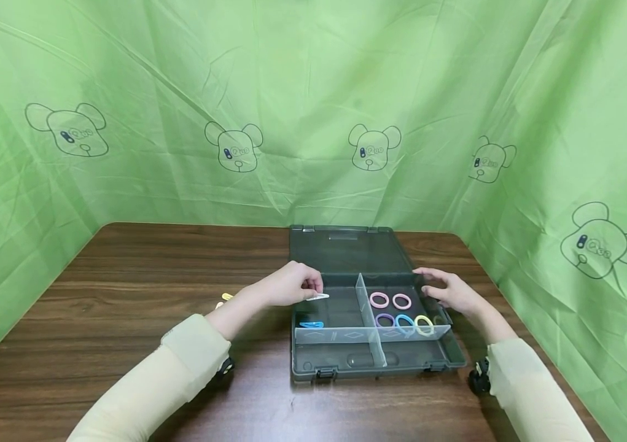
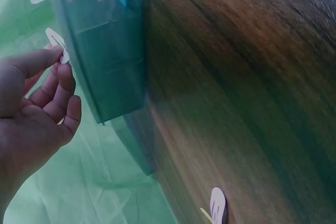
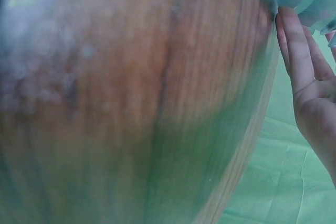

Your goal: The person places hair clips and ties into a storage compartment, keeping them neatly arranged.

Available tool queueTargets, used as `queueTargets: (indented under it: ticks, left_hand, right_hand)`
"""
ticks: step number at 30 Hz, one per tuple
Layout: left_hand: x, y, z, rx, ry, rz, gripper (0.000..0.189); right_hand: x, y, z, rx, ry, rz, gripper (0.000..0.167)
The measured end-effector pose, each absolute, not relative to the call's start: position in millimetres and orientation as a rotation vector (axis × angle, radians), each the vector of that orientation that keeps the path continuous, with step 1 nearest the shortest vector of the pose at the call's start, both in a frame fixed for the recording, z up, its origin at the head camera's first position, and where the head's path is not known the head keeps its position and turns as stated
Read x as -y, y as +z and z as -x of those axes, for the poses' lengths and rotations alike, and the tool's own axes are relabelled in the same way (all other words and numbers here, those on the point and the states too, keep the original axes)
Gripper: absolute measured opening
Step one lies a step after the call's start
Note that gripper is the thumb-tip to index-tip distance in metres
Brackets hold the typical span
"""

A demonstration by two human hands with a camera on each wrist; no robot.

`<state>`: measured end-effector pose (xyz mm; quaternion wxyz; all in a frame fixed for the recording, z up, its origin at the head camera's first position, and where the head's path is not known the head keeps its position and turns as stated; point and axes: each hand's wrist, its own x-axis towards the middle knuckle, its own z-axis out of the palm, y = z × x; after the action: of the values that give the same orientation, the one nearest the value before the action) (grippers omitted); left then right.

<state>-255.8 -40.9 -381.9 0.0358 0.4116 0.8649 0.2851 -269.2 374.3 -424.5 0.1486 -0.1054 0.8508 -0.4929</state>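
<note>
My left hand (image 1: pixel 293 284) pinches a white snap hair clip (image 2: pixel 56 44) between thumb and fingers, over the back left compartment of a dark see-through divided box (image 1: pixel 327 356). A blue hair clip (image 1: pixel 311 325) lies in that compartment against the front divider. In the back right compartment are two pink hair ties (image 1: pixel 379 306), with a purple hair tie (image 1: pixel 377 323), a blue one and a yellow hair tie (image 1: pixel 430 323) in front of them. My right hand (image 1: pixel 450 291) is at the box's right wall, its fingers extended along the edge.
The box's lid (image 1: pixel 341 252) lies opened back toward the green curtain (image 1: pixel 302 196). Left of the box, partly behind my left forearm, a yellow clip (image 1: pixel 227 296) and a pale clip (image 2: pixel 217 203) lie on the wooden table (image 1: pixel 142 276). Clear dividers (image 1: pixel 335 335) stand up inside the box.
</note>
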Motion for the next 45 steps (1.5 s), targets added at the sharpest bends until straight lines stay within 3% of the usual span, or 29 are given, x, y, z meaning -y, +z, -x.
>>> queueTargets:
  ticks: [14, 45]
  left_hand:
    - [37.2, -394.5, 269.7, -2.492, 0.612, -1.424, 0.009]
    - [26.5, -396.7, 272.2, -2.494, 0.347, -1.384, 0.009]
  right_hand:
    - [-373.1, -425.3, 268.6, -2.441, -1.429, 0.316, 0.048]
    - [-371.9, -423.7, 266.8, -2.497, -1.376, 0.290, 0.047]
